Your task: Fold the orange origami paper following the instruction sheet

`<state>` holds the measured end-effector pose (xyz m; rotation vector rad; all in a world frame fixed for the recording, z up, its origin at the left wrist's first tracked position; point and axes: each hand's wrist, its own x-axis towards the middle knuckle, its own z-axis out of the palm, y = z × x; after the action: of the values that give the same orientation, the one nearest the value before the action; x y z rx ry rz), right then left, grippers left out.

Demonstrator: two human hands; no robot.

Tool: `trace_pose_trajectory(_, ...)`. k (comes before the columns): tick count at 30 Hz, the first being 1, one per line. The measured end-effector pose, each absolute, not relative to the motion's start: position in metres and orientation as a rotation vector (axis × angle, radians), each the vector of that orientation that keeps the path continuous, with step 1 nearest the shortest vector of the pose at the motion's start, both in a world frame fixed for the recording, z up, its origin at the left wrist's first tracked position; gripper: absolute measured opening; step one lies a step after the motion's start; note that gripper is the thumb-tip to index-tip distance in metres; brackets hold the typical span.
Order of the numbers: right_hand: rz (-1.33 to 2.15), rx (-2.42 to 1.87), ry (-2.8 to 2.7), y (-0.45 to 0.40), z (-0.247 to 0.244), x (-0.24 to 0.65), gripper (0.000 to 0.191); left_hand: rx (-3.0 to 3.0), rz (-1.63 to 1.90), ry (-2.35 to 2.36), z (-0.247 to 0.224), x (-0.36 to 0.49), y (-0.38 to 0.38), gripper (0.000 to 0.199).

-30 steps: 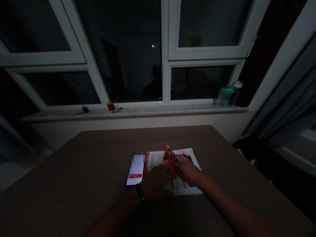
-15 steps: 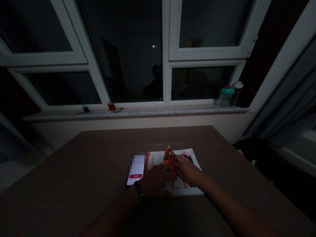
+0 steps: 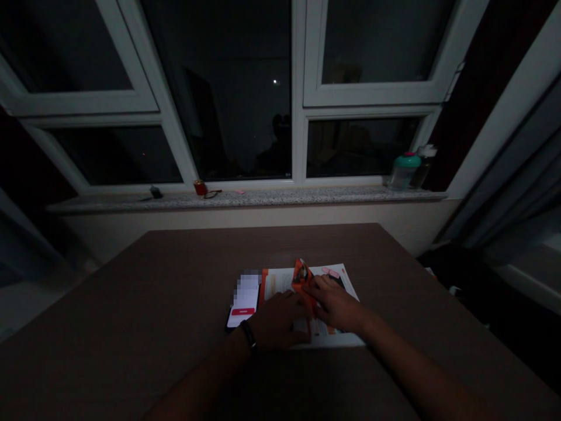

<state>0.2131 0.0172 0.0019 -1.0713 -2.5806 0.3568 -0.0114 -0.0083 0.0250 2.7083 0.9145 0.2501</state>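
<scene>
An orange piece of folded paper (image 3: 301,273) with a dark printed picture stands partly raised over a printed booklet (image 3: 278,279) on the table. My right hand (image 3: 337,301) grips it from the right, fingers bent and pressed on its folds. From the left, my left hand (image 3: 278,318), with a dark wristband, has its fingertips closed against the paper's lower part. Both hands hide much of the paper and of the booklet's lower half. A small pink item (image 3: 330,272) lies on the booklet's upper right.
A lit phone (image 3: 243,301) lies beside the booklet's left edge on the brown table (image 3: 188,280). Behind, the stone windowsill (image 3: 272,197) carries a small red jar (image 3: 200,187), a dark small object (image 3: 155,192) and a teal-lidded bottle (image 3: 404,169) next to another bottle. The light is dim.
The left thumb has drawn in towards the other fingers, and the right fingers have shifted slightly on the orange paper. The whole view has moved a little.
</scene>
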Motion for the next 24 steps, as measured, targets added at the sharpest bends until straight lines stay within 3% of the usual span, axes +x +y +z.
trace_pose_trajectory(16, 0.388, -1.006, -2.621, 0.019, 0.003, 0.220, 0.067, 2.669, 0.327, 1.285, 0.012, -0.012, -0.002, 0.042)
trace_pose_trajectory(24, 0.348, -1.064, -2.489, 0.020, -0.003, 0.210, 0.027, 2.682, 0.346, 1.191, 0.018, -0.011, -0.003, 0.038)
